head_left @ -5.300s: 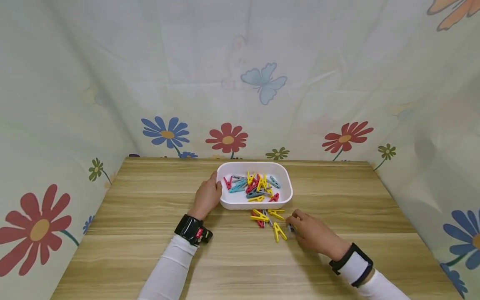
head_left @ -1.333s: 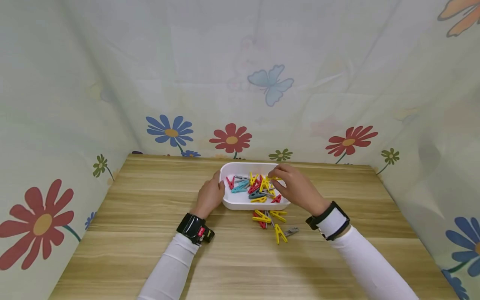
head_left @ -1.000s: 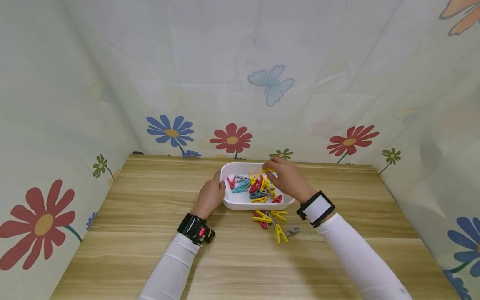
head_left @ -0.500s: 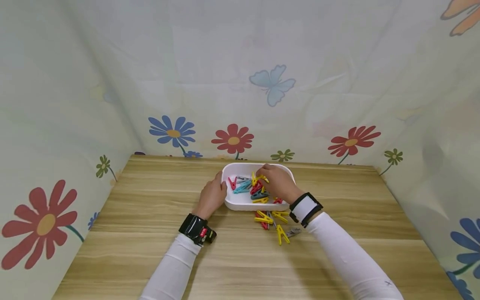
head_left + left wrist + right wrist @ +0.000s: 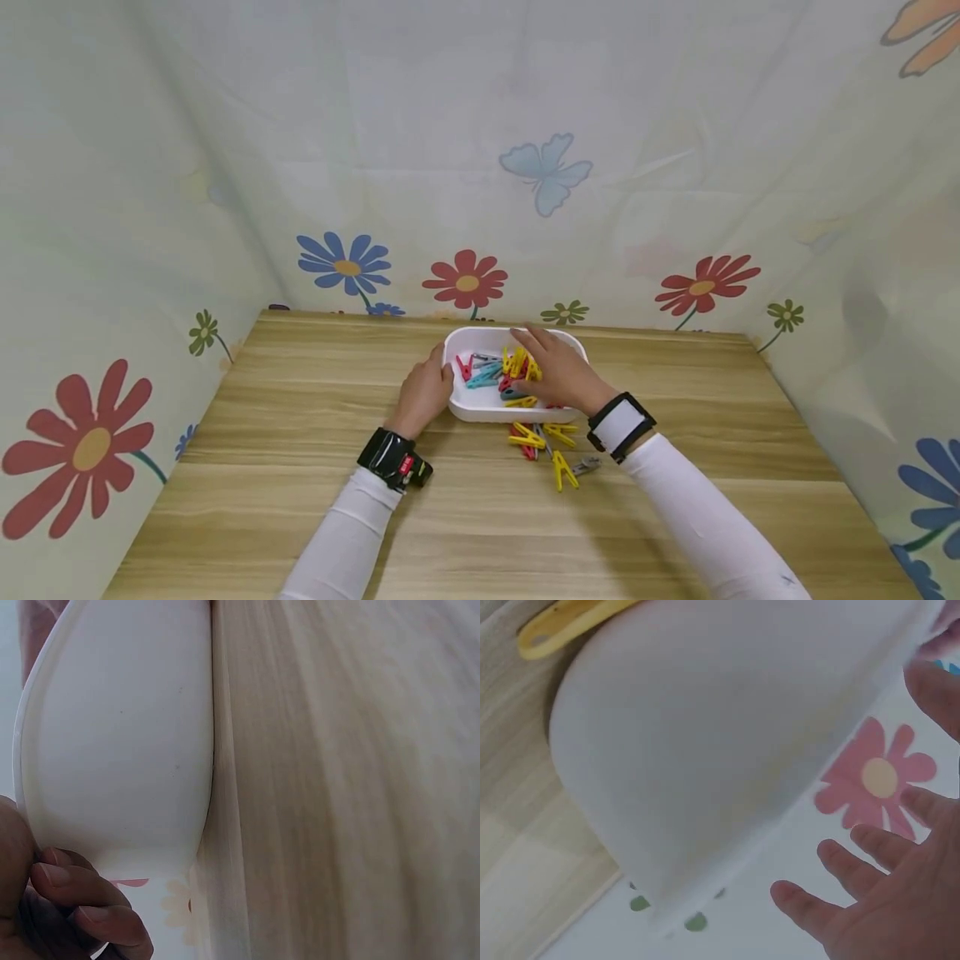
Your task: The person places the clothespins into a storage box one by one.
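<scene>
My left hand (image 5: 422, 392) grips the left end of a white plastic tray (image 5: 480, 412), its fingers and thumb around the rim in the left wrist view. Inside the tray lie clothespins in yellow, red, teal and grey, among them a teal clothespin (image 5: 483, 377). Over its right part hovers my right hand (image 5: 562, 375), hiding some of them. The right wrist view shows that hand (image 5: 900, 900) with fingers spread and nothing between them. A yellow clothespin (image 5: 564, 471) and a grey clothespin (image 5: 587, 465) lie on the table in front of the tray.
Close to the tray's front wall, more yellow, red and grey clothespins lie in a small pile, including a yellow clothespin (image 5: 528, 436). The wooden table (image 5: 465, 533) ends at a flower-printed curtain (image 5: 360, 150) behind and on both sides.
My right hand went from the clothespins on the table to above the tray, carrying a yellow clothespin, and let it go there; its fingers have now spread. The left hand kept its hold.
</scene>
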### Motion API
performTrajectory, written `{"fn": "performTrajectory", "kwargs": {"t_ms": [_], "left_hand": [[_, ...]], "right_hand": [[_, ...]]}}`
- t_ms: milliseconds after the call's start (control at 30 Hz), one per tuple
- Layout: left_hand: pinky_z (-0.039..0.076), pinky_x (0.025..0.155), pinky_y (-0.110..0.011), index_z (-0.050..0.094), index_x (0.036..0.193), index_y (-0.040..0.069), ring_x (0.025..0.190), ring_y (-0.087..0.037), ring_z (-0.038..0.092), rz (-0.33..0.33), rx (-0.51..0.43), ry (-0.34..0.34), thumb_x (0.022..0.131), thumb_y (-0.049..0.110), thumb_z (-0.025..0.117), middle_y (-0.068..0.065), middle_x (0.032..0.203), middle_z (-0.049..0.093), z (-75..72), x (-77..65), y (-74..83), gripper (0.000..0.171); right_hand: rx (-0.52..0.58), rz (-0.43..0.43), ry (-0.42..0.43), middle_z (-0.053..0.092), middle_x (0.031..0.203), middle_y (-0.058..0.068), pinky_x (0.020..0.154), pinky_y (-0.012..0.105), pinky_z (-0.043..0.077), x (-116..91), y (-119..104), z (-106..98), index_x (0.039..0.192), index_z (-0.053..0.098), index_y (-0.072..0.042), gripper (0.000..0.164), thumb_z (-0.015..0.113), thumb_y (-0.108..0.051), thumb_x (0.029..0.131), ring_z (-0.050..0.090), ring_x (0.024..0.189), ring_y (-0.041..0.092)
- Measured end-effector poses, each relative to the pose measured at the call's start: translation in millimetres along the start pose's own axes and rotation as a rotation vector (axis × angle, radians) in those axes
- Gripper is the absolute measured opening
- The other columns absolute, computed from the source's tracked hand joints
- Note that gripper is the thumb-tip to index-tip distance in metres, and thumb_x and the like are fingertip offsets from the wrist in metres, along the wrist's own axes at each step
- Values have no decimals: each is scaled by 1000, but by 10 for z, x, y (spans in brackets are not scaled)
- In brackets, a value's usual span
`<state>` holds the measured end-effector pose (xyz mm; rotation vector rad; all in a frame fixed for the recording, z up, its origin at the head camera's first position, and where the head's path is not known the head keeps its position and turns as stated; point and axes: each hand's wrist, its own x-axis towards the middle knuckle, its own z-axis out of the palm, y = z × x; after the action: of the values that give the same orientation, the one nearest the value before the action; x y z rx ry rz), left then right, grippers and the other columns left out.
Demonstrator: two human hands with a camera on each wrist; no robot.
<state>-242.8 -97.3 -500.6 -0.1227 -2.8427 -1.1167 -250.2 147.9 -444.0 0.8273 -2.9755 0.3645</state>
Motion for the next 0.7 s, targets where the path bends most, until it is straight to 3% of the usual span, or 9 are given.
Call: {"fn": "performTrajectory", "kwargs": {"t_ms": [367,700], "left_hand": [[42,53,-29,35,150,-1,75,-25,62,10,-7,7,103,22,44,-27,126,63,-9,6,21,53],[40,50,-28,34,150,-1,68,-23,60,-1,-10,-7,103,21,45,-27,124,64,-4,-9,14,53]], "right_hand": [[-43,-40,76,20,163,16,116,61,25,-426,-218,-353,157,23,-16,91,74,-40,86,25,148,39],[-89,-49,60,25,162,15,114,62,27,-782,-272,-345,155,30,-17,93,80,-40,80,27,147,38]]}}
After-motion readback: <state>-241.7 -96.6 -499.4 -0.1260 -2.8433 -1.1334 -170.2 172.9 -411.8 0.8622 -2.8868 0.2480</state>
